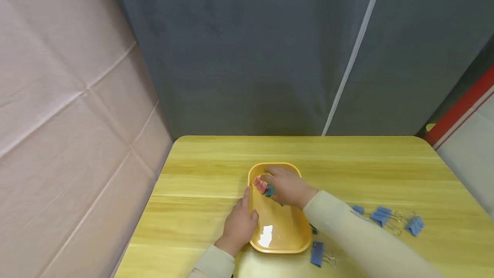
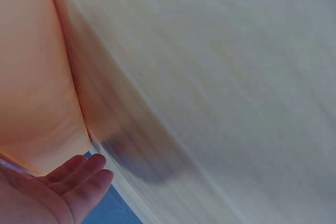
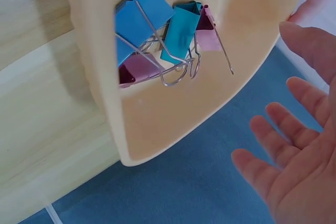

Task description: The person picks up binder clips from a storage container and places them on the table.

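Binder clips [image 3: 179, 32], blue, teal, pink, inside a yellow tray [image 1: 270, 215]; left grip [image 1: 239, 225] and right grip [image 1: 287, 187] both apart

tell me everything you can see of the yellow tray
The yellow tray is a rounded oblong with raised walls and a narrow rim, apparently smooth, glossy plastic, with a bright reflection near its near end. It sits upright on the table, long sides running away from the person. Blue, teal and pink binder clips lie inside. The left hand touches its left side; the right hand reaches over it.
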Tool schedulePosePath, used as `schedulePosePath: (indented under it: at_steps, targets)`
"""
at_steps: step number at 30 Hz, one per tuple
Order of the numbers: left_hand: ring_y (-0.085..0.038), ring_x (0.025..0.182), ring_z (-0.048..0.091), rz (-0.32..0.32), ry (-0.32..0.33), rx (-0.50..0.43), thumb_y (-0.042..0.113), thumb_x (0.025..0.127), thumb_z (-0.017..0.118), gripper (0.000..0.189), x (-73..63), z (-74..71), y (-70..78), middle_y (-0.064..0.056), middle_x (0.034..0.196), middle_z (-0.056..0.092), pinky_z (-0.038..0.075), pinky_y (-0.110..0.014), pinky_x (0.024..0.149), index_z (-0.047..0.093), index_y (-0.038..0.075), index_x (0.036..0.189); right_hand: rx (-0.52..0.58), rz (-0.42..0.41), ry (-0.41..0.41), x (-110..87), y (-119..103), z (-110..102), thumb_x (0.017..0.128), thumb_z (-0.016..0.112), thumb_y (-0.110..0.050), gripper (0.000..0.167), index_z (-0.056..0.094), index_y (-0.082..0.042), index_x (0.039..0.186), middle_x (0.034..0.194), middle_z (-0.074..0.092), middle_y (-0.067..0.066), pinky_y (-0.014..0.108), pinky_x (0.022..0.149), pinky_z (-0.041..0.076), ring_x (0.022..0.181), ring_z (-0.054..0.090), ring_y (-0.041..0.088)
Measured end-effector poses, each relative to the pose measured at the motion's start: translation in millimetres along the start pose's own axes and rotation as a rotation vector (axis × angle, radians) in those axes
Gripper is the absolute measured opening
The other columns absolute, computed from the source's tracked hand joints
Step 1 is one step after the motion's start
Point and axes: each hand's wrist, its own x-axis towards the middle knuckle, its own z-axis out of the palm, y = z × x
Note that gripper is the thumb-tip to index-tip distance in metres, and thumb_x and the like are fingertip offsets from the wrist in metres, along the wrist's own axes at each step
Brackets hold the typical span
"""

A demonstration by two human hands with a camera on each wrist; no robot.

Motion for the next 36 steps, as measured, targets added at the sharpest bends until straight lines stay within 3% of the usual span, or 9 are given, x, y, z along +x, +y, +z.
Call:
schedulePosePath:
  at_steps: [12, 18, 25, 32, 36]
  targets:
    - [-0.041, 0.099, 0.062, -0.003, 0.000, -0.002, 0.024, 0.095, 0.054, 0.067, -0.9, -4.4, 0.1, -0.028, 0.133, 0.051, 0.054, -0.049, 0.069, 0.023, 0.008, 0.153, 0.036, 0.138, -0.139, 26.5, 2, 13, 0.079, 0.080, -0.019, 0.057, 0.059, -0.010, 0.131, 0.138, 0.051, 0.013, 0.043, 0.101, 0.045, 0.125, 0.052, 0.031]
    - [-0.040, 0.099, 0.062, -0.009, 0.004, 0.003, 0.025, 0.095, 0.053, 0.067, -0.3, -4.2, 0.3, -0.027, 0.133, 0.051, 0.054, -0.049, 0.069, 0.023, 0.009, 0.153, 0.065, 0.104, -0.109, 32.5, 6, 18, 0.079, 0.080, -0.017, 0.050, 0.062, -0.007, 0.125, 0.131, 0.055, 0.014, 0.045, 0.100, 0.045, 0.120, 0.054, 0.032]
    - [-0.040, 0.102, 0.062, -0.005, 0.014, 0.001, 0.023, 0.095, 0.053, 0.066, -0.2, -2.9, 0.3, -0.026, 0.131, 0.053, 0.054, -0.050, 0.072, 0.024, 0.008, 0.152, 0.034, 0.042, -0.058, 38.7, 8, 22, 0.081, 0.074, -0.012, 0.028, 0.066, -0.004, 0.106, 0.117, 0.061, 0.015, 0.043, 0.093, 0.050, 0.108, 0.060, 0.032]
    - [-0.040, 0.101, 0.061, 0.012, 0.020, 0.010, 0.020, 0.094, 0.054, 0.066, -1.8, -2.4, 0.8, -0.026, 0.129, 0.054, 0.053, -0.049, 0.070, 0.025, 0.007, 0.151, -0.003, 0.071, -0.101, 43.7, 7, 28, 0.084, 0.072, -0.016, 0.022, 0.066, -0.009, 0.104, 0.115, 0.061, 0.010, 0.042, 0.086, 0.053, 0.103, 0.061, 0.028]
    - [-0.040, 0.101, 0.061, 0.017, 0.027, 0.014, 0.019, 0.094, 0.054, 0.065, -3.1, -2.6, 1.5, -0.026, 0.128, 0.054, 0.053, -0.049, 0.072, 0.026, 0.006, 0.151, 0.009, 0.073, -0.101, 45.6, 4, 32, 0.092, 0.064, -0.018, 0.013, 0.066, -0.009, 0.100, 0.107, 0.059, 0.009, 0.043, 0.082, 0.054, 0.098, 0.060, 0.029]
